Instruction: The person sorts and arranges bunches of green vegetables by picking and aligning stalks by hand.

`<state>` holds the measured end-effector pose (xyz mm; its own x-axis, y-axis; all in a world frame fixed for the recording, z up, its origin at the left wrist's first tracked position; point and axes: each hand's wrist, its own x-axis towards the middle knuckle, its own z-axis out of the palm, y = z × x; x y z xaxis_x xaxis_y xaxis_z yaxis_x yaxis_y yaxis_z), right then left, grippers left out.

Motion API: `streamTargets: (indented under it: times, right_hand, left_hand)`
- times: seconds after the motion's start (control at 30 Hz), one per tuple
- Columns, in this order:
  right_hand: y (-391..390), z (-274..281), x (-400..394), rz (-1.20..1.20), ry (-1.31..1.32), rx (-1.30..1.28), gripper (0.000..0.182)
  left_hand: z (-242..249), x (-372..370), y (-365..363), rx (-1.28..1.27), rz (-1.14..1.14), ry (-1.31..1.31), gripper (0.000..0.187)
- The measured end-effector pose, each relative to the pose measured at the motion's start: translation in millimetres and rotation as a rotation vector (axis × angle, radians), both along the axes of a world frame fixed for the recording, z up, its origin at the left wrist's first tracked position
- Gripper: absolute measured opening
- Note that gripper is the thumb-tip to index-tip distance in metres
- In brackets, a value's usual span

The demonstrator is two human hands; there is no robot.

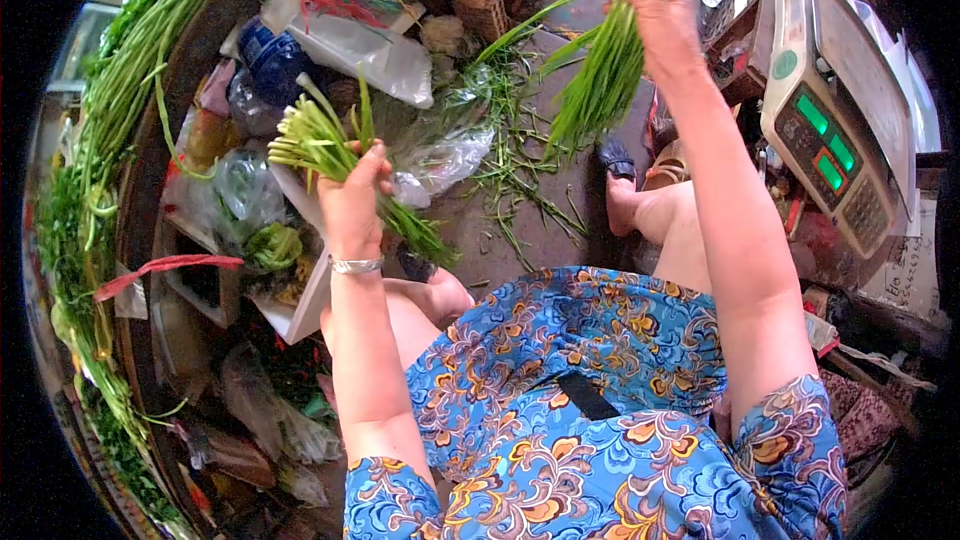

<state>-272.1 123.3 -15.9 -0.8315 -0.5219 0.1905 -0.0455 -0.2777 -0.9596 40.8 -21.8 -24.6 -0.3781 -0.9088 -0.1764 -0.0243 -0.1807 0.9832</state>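
Note:
My left hand (354, 202), with a silver bracelet at the wrist, is closed around a bunch of green stalks (303, 140). Their pale, thick ends point up and left, and thin green tips come out below the fist. Higher and to the right, my right hand (660, 25) grips a second bunch of green stalks (598, 85). That bunch hangs down and left, its ends gathered at the top of the fist, and a few loose stems stick out leftward. The two bunches are apart, held above the floor. Cut stem scraps (510, 155) lie scattered below, between the hands.
Long green vegetables (100, 170) line a curved ledge on the left, with a red strip (165, 268) across its edge. Clear plastic bags (440, 150) and a blue container (270, 50) lie beside the scraps. A lit digital scale (830, 140) stands on the right.

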Motion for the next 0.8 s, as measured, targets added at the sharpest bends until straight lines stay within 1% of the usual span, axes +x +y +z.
streamTargets:
  times: [0.03, 0.1, 0.17, 0.2, 0.23, 0.27, 0.3, 0.37, 0.4, 0.43, 0.5, 0.53, 0.57, 0.63, 0.7, 0.77, 0.8]
  right_hand:
    - [4, 2, -3, -0.001, 0.0, -0.002, 0.015]
    - [9, 4, -7, 0.099, -0.082, 0.032, 0.014]
    - [5, -2, -1, 0.142, -0.069, 0.081, 0.013]
    - [2, -3, 10, 0.213, -0.039, 0.101, 0.013]
    - [-3, -5, 19, 0.285, -0.011, 0.121, 0.014]
    - [-8, -9, 25, 0.327, 0.03, 0.136, 0.015]
    - [-12, -8, 33, 0.393, 0.016, 0.123, 0.015]
    - [-16, -3, 48, 0.485, -0.031, 0.201, 0.014]
    - [-18, 2, 57, 0.491, -0.044, 0.183, 0.015]
    - [-25, -7, 61, 0.498, -0.067, 0.116, 0.014]
    - [-29, -8, 70, 0.55, -0.087, 0.082, 0.015]
    - [-28, -3, 78, 0.547, -0.111, 0.078, 0.017]
    - [-29, -6, 79, 0.585, -0.104, 0.06, 0.017]
    - [-32, -9, 85, 0.665, -0.135, 0.04, 0.015]
    - [-30, -10, 88, 0.682, -0.128, 0.073, 0.013]
    - [-30, -12, 89, 0.727, -0.134, 0.104, 0.017]
    - [-30, -12, 89, 0.726, -0.117, 0.092, 0.014]
  left_hand:
    - [0, 4, -3, -0.008, 0.003, -0.035, 0.019]
    - [0, 5, -2, -0.017, -0.072, -0.049, 0.021]
    - [-2, -1, 7, 0.034, -0.129, -0.078, 0.022]
    - [-4, -2, 10, 0.054, -0.225, -0.081, 0.023]
    - [-2, -6, 17, 0.107, -0.274, -0.045, 0.023]
    - [-1, -9, 21, 0.109, -0.299, -0.053, 0.022]
    - [0, -12, 23, 0.11, -0.324, -0.059, 0.022]
    - [1, -16, 25, 0.127, -0.353, -0.061, 0.02]
    - [3, -19, 28, 0.125, -0.363, -0.072, 0.019]
    - [6, -22, 30, 0.124, -0.373, -0.084, 0.019]
    - [9, -26, 33, 0.135, -0.377, -0.097, 0.017]
    - [9, -27, 34, 0.123, -0.432, -0.093, 0.016]
    - [9, -29, 34, 0.111, -0.487, -0.09, 0.016]
    - [4, -30, 37, 0.122, -0.473, -0.088, 0.016]
    - [1, -30, 39, 0.105, -0.479, -0.098, 0.016]
    - [2, -30, 39, 0.1, -0.509, -0.109, 0.016]
    - [4, -30, 39, 0.109, -0.514, -0.101, 0.016]
